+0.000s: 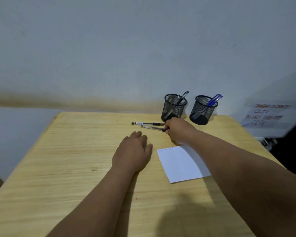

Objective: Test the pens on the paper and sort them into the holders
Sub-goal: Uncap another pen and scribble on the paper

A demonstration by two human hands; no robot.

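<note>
The nearer pen [153, 128], lying crosswise in front of the left holder [174, 107], is pinched at its right end by the right hand [179, 131]. The left hand [134, 151] is rested flat on the tabletop [72, 151], left of the paper [181, 164]. A second pen [148, 123] is left just beyond.

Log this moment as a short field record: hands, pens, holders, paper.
left hand: rests palm down on the table, holds nothing
right hand: grips the near pen at its right end
far pen: lies flat on the table, untouched
left holder: black mesh, one dark pen inside
right holder: black mesh, blue-capped pens inside
paper: white sheet, faint scribbles at its top edge
</note>
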